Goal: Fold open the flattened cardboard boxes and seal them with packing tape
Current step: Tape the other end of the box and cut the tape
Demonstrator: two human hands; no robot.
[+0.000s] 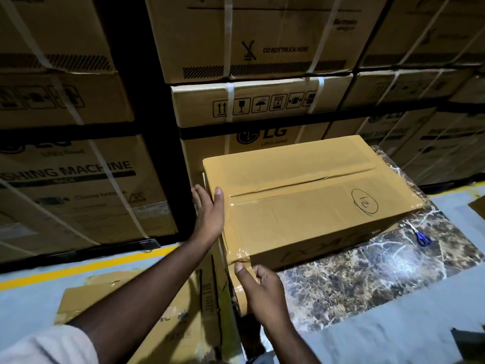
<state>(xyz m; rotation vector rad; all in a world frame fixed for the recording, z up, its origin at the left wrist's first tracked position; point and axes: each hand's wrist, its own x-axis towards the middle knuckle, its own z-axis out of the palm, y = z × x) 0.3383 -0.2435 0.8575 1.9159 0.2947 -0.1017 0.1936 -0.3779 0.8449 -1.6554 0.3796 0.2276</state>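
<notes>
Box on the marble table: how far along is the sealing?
Done: the box is folded up, tape along its top seam. In hand: left hand steadies the end; right hand presses tape over the near corner. Left: flattened cardboard beside the table.

Tall stacks of large strapped appliance cartons (252, 38) fill the back, printed with handling symbols and a washing-machine label; dark gaps run between the stacks; the floor (36, 306) is pale grey with a yellow line (86, 269) along the left; a dark marble-patterned counter (380, 266) stands at right; light is dim, brightest at centre.
</notes>
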